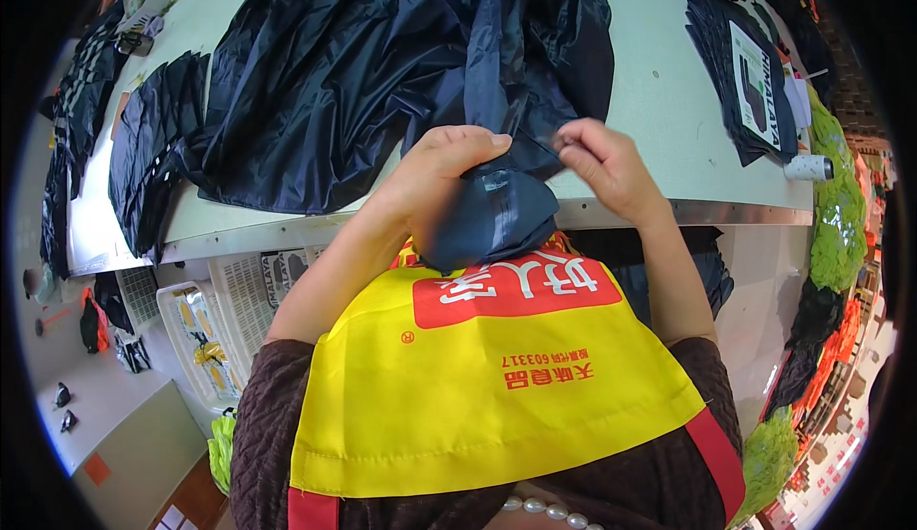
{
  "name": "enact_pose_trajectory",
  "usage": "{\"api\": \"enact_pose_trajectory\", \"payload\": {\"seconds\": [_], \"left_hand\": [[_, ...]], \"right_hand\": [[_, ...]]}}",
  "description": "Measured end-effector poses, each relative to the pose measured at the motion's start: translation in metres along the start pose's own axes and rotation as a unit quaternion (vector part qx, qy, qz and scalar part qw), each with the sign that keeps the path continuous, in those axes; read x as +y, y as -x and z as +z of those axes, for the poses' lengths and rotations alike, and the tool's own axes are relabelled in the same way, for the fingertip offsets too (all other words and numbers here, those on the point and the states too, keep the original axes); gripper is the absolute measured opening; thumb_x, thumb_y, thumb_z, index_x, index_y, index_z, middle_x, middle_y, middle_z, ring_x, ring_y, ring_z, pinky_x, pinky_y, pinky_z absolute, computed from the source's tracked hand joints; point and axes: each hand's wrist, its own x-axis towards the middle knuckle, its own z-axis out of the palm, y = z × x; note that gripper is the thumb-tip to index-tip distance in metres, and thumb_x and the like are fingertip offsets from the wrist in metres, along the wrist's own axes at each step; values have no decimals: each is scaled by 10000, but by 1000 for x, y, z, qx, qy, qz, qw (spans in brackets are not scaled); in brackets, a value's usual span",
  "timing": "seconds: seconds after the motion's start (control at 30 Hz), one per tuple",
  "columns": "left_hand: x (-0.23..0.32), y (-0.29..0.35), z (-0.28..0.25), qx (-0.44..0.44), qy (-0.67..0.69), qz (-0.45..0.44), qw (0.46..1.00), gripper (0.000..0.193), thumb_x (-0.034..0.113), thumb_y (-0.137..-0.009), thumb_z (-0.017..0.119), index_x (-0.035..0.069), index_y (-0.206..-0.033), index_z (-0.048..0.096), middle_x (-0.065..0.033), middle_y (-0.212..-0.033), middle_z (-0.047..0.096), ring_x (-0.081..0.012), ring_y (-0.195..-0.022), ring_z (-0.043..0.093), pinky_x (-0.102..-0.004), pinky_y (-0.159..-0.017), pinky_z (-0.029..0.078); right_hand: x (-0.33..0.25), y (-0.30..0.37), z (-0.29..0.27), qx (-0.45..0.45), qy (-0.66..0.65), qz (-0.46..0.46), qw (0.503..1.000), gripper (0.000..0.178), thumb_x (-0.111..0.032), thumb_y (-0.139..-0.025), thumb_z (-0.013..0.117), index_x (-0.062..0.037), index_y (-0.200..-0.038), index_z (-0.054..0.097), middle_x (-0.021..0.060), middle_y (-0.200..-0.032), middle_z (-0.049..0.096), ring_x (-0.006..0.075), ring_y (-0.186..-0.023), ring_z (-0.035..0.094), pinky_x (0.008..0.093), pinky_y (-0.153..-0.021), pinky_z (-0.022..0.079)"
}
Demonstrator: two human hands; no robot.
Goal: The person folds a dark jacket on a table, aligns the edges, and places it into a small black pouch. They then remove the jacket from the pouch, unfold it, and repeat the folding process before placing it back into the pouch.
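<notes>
A large dark navy garment (325, 72) of thin, shiny fabric spreads in folds over the white table. One end of it hangs over the near edge in front of my yellow apron (497, 415). My left hand (444, 162) is closed on this garment, its thumb lying along the fabric near a seam. To the right, my right hand (604, 162) is closed in a pinch close to the garment's edge. What its fingertips hold is too small to make out. The dark piece below my left hand shows its lighter inner side.
A metal strip edges the white table (659, 81). Folded dark garments (153, 158) lie at the left; a stack with a printed card (755, 81) lies at the right, beside a thread spool (808, 168). Bright green fabric (836, 196) is heaped past the right end. Plastic crates (196, 339) stand below left.
</notes>
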Motion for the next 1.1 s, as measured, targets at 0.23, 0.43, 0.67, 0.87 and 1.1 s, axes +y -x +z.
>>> {"api": "enact_pose_trajectory", "payload": {"seconds": [0.23,0.43,0.67,0.87,1.1], "left_hand": [[1,3,10,11,28,-11,999,166,177,-873,613,19,-828,640,-26,-747,656,-67,-615,597,-186,-594,486],[3,5,11,-3,34,-17,999,165,176,-868,620,15,-844,643,-41,-758,661,-75,-610,606,-183,-587,497],[0,4,12,1,23,-22,1000,167,174,-869,615,11,-851,644,-46,-777,665,-78,-619,611,-182,-591,498],[-1,4,13,-5,31,-18,999,158,174,-871,610,22,-855,647,-37,-761,668,-75,-619,625,-184,-579,506],[-4,1,12,8,25,-25,999,152,169,-872,611,21,-857,644,-34,-762,664,-79,-625,628,-188,-582,512]], "right_hand": [[-7,7,13,-46,-41,-44,997,237,-270,-876,606,-42,-940,598,82,-774,564,176,-663,539,259,-598,428],[-9,6,10,-49,-34,-55,997,236,-271,-873,612,-42,-930,604,79,-776,571,180,-664,545,261,-592,431],[-14,5,8,-57,-44,-52,996,242,-272,-861,632,-38,-920,608,77,-772,578,177,-663,550,253,-585,435],[-21,3,7,-54,5,-66,996,233,-265,-850,647,-41,-906,617,79,-768,589,178,-641,557,260,-559,439],[-32,-1,3,-49,111,-117,986,241,-280,-831,661,-44,-860,621,89,-727,597,205,-611,573,263,-539,448]]}}
